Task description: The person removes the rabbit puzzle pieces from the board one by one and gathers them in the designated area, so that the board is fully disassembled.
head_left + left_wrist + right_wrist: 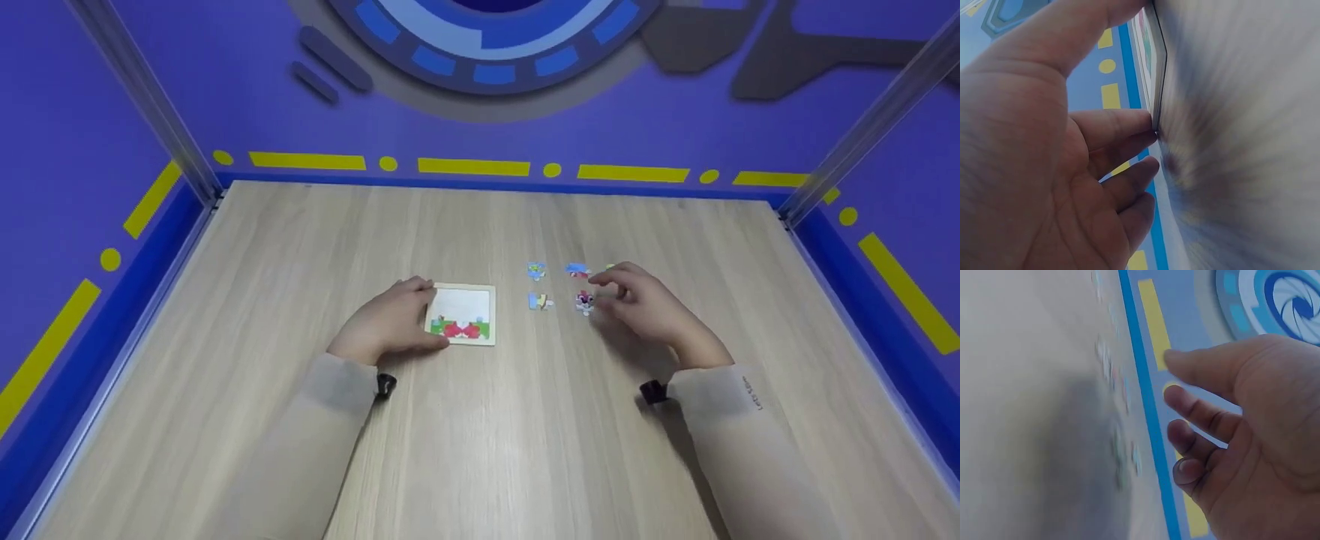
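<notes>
The left hand [394, 319] holds the small puzzle tray [493, 311] at its left side, with the thumb by the near edge and a finger by the far corner. The tray lies on the wooden surface [465, 420]. Green and red puzzle pieces [451, 330] fill its near side, and the rest of its floor is bare and white.

The right hand [645, 304] is over the loose pieces to the right of the tray. Its thumb and fingers are bent and apart, with nothing between them. Just beside it are a blue and red piece [577, 268] and a dark pink and white piece [584, 301]. Nearer the tray are a blue and yellow-green piece [535, 270] and a blue and cream piece [538, 301]. A bit of a green piece [610, 266] peeks out by the fingers.

The job now seems to be picking one piece. It would help to pinch it by its sides, because it looks thin and could slip. Lift just that one and don't bump the others. Hold the tray gently so the placed pieces don't jump out. Match the colors and bumps before pressing down.
</notes>
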Available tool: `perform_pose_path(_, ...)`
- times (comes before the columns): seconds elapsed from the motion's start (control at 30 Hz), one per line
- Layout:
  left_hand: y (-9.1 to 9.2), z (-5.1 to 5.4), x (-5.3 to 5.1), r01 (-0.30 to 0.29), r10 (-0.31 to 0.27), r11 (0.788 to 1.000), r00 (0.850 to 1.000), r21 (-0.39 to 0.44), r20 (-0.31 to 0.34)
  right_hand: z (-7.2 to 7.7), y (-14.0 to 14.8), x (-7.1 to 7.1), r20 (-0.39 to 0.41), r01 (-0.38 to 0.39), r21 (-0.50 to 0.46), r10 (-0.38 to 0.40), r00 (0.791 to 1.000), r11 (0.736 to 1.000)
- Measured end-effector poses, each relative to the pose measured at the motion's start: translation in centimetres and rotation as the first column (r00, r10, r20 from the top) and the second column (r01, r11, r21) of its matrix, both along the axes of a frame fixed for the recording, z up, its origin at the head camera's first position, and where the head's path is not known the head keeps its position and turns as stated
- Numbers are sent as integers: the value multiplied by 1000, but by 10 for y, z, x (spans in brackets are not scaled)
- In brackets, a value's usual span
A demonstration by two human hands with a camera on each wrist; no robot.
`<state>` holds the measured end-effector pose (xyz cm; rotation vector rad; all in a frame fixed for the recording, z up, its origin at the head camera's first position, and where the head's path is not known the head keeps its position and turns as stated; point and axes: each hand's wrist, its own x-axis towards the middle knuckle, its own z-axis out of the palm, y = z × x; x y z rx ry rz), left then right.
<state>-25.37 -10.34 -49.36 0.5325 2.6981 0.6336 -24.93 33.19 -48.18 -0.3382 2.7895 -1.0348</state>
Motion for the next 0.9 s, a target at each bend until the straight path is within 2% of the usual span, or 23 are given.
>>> perform_pose_path(0.3, 2, -3, 3, 2, -2, 1000, 1000, 1, -29, 18, -54, -3, -103, -103, -93, 93, 990, 990)
perform_pose_path(0.53, 3, -2, 4, -3, 3, 1000, 999, -7, -51, 34, -96, -6, -115, -127, -169, 108, 987, 977)
perform_pose_path(0.73, 4, -1, 4, -7, 7, 1000, 998, -13, -58, 39, -128, -5, -133, -170, -258, 140, 981, 951)
perform_pose_path(0.9, 5, 1, 3, -1, 0, 1000, 997, -8, -78, 41, -151, 0, -130, -165, -312, 130, 983, 935)
